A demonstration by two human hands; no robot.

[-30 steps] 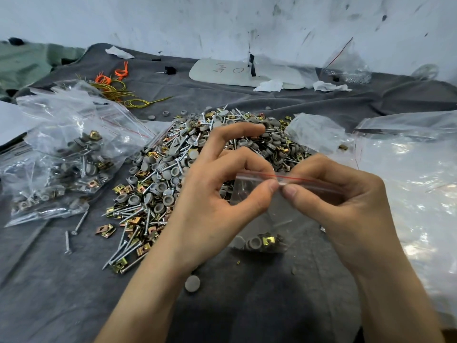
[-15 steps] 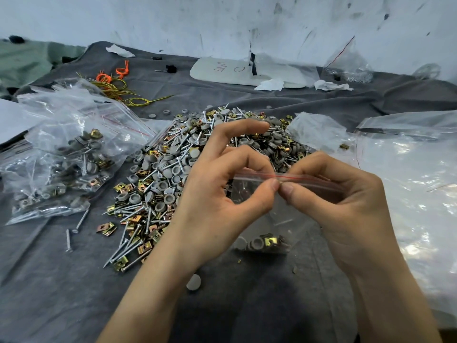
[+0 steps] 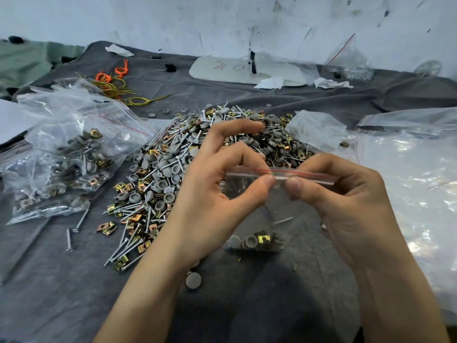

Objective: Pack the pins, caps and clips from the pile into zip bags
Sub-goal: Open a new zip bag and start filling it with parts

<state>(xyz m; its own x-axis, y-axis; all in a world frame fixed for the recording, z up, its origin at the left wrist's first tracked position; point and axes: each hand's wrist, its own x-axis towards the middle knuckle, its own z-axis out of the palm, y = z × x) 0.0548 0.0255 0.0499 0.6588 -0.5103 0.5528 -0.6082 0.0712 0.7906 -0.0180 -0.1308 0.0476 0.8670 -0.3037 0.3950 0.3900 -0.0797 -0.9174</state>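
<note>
Far to the left of the left hand lies a heap of filled zip bags (image 3: 61, 164), clear, with grey caps, brass-coloured clips and pins showing inside. Just on the near side of that heap, 2 loose pins (image 3: 74, 229) lie on the grey cloth (image 3: 49, 293). Well beyond the heap lie orange and yellow ties (image 3: 113, 80).

Between the heap and the left hand, and running on behind both hands, spreads the pile (image 3: 158, 174) of pins, caps and clips. The left hand (image 3: 212, 201) is curled. Its thumb and a bent finger pinch the red-lined seal strip of a small zip bag (image 3: 259, 211), while its forefinger is lifted above the strip, over the pile. Just beside the left forearm, on its inner side, 1 grey cap (image 3: 193, 280) lies alone on the cloth.

The small zip bag hangs between the 2 hands, and its bottom holds a few caps, at least 1 clip and a pin. Well beyond the hands, near the wall, lies a white board (image 3: 247, 70).

The right hand (image 3: 351, 201) is curled too, its thumb and forefinger pinching the same strip. The 2 thumb tips are just beside each other. To the right of the right hand lies crumpled clear plastic (image 3: 420, 194).
</note>
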